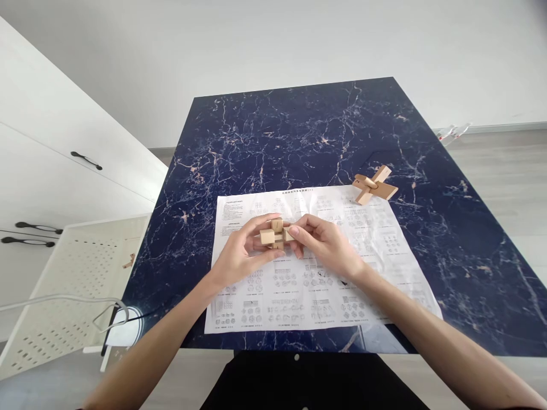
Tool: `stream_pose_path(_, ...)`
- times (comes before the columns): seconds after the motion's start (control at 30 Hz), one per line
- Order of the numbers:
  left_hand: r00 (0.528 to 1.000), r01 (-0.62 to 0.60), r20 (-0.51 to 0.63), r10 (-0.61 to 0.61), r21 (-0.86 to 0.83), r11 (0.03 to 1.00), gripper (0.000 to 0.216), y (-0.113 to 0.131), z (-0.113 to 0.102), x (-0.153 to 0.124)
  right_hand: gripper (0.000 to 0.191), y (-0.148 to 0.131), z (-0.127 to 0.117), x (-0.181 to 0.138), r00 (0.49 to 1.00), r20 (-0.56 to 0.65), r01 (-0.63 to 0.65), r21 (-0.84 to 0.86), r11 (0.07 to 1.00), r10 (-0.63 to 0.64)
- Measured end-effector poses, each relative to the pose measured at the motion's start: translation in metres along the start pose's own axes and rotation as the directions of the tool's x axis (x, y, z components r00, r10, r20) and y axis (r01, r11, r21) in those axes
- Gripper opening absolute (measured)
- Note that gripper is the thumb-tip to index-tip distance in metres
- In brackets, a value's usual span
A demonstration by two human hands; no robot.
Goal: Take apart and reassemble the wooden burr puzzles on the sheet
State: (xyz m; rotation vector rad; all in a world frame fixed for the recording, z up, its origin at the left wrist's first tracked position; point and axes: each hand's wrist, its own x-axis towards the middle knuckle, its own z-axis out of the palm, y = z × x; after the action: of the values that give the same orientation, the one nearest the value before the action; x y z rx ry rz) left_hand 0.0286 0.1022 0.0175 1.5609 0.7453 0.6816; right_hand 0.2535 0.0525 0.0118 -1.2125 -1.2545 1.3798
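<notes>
Between both hands is a wooden interlocking puzzle (268,237) made of pale blocks, with a gap in its middle. My left hand (239,253) wraps round its left side, fingers behind and thumb along the near edge. With thumb and fingers my right hand (327,242) pinches the block at the puzzle's right end. Under the hands lies a white instruction sheet (290,313) printed with small diagrams and text. A second wooden puzzle (374,185), cross-shaped and marked with numbers, rests at the sheet's upper right corner. The fingertips behind the held puzzle are partly hidden.
The table (277,131) has a dark blue marbled top. To the left stand a white cabinet (51,136) with black handles and a white perforated panel (64,296). A pale cable (64,297) runs near a round white object (128,327) at the table's left edge.
</notes>
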Motion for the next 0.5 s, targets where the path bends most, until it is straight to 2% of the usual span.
stream_pose_path(0.17,0.999,0.034,0.010,-0.034,0.009,0.999,0.069,0.0022,-0.0001,-0.0008,0.043,0.0020,0.0015,-0.0002,1.000,-0.029,-0.008,-0.015,1.000,0.007)
stream_pose_path(0.37,0.998,-0.056,0.017,0.054,0.120,0.991,0.061,-0.0035,0.0006,-0.0029,0.049,0.0009,0.0006,0.0013,0.999,0.005,-0.032,0.014,0.999,0.032)
stream_pose_path(0.5,0.997,-0.074,0.037,0.070,0.126,0.989,0.057,-0.0032,0.0022,-0.0030,0.051,0.0000,-0.0012,0.0032,0.996,0.062,-0.075,0.062,0.995,0.072)
